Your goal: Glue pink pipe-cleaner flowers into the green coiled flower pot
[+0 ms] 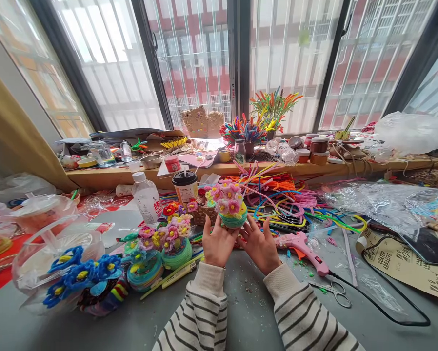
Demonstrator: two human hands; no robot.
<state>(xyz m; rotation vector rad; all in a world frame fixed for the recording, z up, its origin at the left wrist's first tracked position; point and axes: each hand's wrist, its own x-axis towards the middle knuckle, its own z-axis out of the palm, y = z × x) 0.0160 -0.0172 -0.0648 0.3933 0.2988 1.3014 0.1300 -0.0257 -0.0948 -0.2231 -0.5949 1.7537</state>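
Note:
A small pot of pipe-cleaner flowers [232,220], pink blooms over a turquoise and yellow wrapped base, rests raised on both hands. My left hand [219,243] is palm up beneath its left side, fingers curved under the base. From the right, my right hand [262,246] bears on the base with its fingertips, palm up and thumb apart. Left of the hands stand similar pots: a green pot with pink flowers [176,253], a turquoise-banded pot [145,269] and a striped pot with blue flowers [107,292]. The fingertips under the base are partly hidden.
A pink glue gun [303,247] with a black cord and scissors [336,292] lie to the right. Pipe cleaners [277,195] heap behind the hands. A water bottle [146,197], a lidded cup [185,187] and a utility knife [177,274] are at left. Jars line the wooden sill [380,168].

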